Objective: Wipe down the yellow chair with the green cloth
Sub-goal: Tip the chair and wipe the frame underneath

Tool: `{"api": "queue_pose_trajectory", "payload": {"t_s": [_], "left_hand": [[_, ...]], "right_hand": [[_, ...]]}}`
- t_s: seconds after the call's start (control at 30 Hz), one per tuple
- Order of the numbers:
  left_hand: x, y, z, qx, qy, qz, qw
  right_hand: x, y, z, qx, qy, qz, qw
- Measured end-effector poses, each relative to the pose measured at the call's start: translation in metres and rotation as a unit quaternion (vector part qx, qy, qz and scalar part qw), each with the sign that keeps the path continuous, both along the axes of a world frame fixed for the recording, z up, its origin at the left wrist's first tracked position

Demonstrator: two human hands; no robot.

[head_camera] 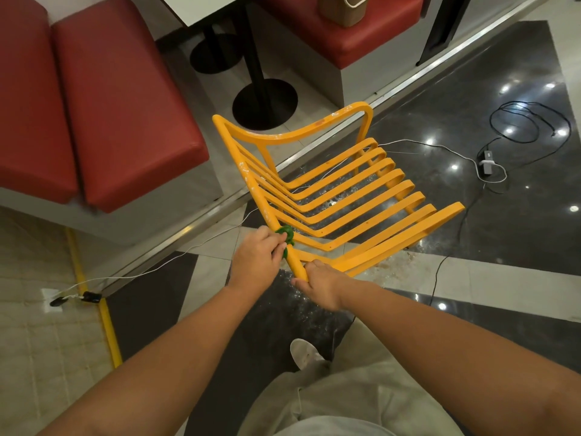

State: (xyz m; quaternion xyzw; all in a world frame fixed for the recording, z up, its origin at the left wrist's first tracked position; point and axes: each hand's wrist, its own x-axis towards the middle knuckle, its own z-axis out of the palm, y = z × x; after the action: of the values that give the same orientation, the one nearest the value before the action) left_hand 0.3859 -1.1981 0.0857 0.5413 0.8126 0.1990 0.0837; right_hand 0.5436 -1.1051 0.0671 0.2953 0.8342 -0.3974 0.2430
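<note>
The yellow slatted metal chair (pixel 339 190) is tipped toward the person, its frame held off the dark polished floor (pixel 503 231), with its curved backrest rail toward the red benches and its slat ends fanning out to the right. A small bunched green cloth (pixel 287 236) is pressed against the near side rail, low down, close to the tube's end. The left hand (pixel 257 258) is curled around that cloth, pinching it against the rail, while the right hand (pixel 320 283) is closed around the very end of the same rail, just beside the cloth, steadying the chair. White specks and scuffs show along the upper part of that rail and on the top of the backrest, so by my judgement the wiping is in an early or middle stage: only this lower stretch is being worked, and the slats, the backrest and the far side look untouched. Crumbs and grit lie on the floor under the seat. Around it stand red cushioned benches (pixel 103 114), a black round table base (pixel 264 102), and loose cables (pixel 531 124).
</note>
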Motion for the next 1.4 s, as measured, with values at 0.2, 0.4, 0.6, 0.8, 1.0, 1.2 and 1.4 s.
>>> {"api": "queue_pose_trajectory", "payload": {"t_s": [0.2,0.4,0.6,0.8,1.0,1.2,1.4], "left_hand": [[0.004,-0.007,0.002,0.001,-0.003,-0.039,0.999],[-0.005,0.025,0.006,-0.006,-0.006,0.137,0.991],[0.003,0.009,0.006,-0.013,0.009,0.044,0.999],[-0.03,0.014,0.005,-0.011,0.033,-0.062,0.997],[-0.047,0.028,0.006,-0.007,0.017,-0.013,1.0],[-0.064,0.011,-0.003,0.009,0.005,-0.169,0.986],[-0.102,0.043,-0.007,0.04,0.007,-0.091,0.995]], "right_hand": [[-0.003,0.008,0.012,-0.023,0.003,0.033,0.999],[-0.003,0.015,0.007,-0.028,-0.014,0.042,0.999],[-0.001,0.018,0.01,-0.034,0.005,-0.019,0.999],[-0.01,0.018,0.012,-0.018,0.02,-0.058,0.998],[-0.044,0.003,0.012,0.031,0.074,-0.15,0.985],[-0.072,-0.013,0.006,0.088,0.055,-0.232,0.967],[-0.076,-0.017,-0.002,0.105,0.026,-0.285,0.952]]}}
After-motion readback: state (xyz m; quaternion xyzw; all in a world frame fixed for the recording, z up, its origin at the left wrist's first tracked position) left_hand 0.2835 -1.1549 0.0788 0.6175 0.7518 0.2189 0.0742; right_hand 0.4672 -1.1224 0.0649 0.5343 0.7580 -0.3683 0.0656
